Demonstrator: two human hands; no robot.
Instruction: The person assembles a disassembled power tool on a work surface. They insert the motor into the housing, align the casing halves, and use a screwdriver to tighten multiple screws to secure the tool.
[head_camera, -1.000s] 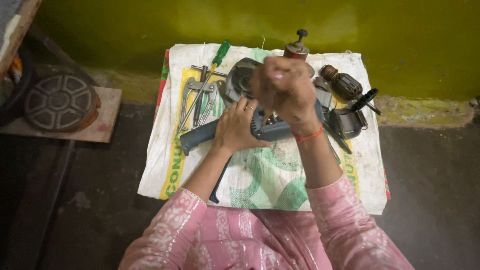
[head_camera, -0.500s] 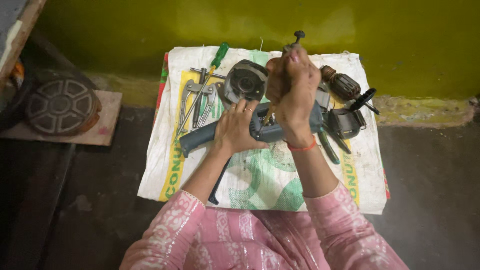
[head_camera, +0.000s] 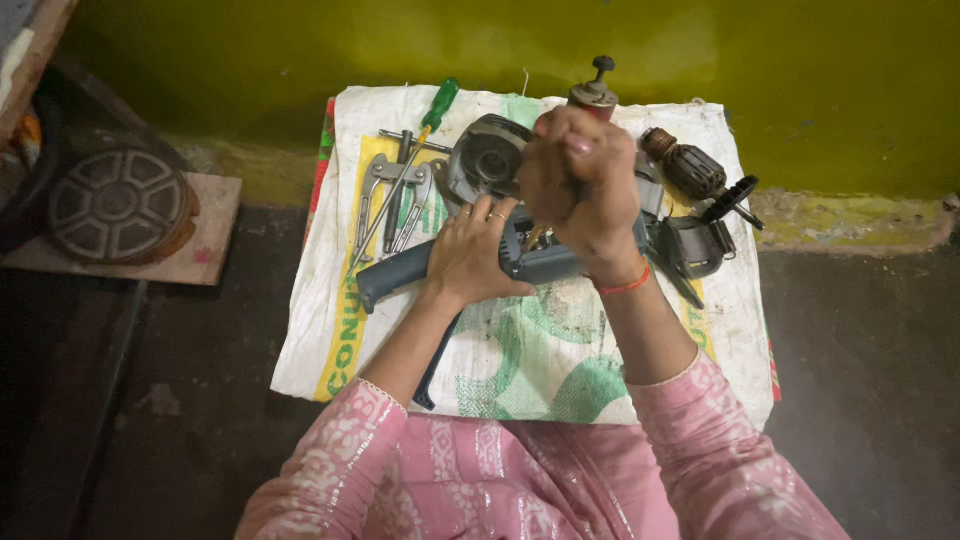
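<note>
Nearest the camera, low in the frame, the pink sleeves (head_camera: 560, 470) are leading up to both hands over a white printed sack (head_camera: 520, 350) lying on the dark floor. In the middle of the frame the left hand (head_camera: 470, 255) is lying flat, fingers spread, pressing down on the blue-grey body of a power tool (head_camera: 540, 262). Just to its right the right hand (head_camera: 580, 185) is clenching tightly around a slim tool, likely a screwdriver shaft (head_camera: 533, 240), whose tip is pointing down into the tool body; the hand is hiding its handle.

The tool body is lying directly under the clenched hand and partly under the left palm, its handle reaching toward the lower left of the frame.

The likely trouble: the tip may be slipping out of its seat under the downward force and jabbing the left fingers, which are resting just beside it. The body may also be twisting on the loose sack.

Farther up, a round grey gear housing (head_camera: 487, 155), a puller (head_camera: 395, 190), a green-handled screwdriver (head_camera: 430, 112) and a copper-wound armature (head_camera: 688, 165) are lying near the yellow-green wall (head_camera: 800, 80).
</note>
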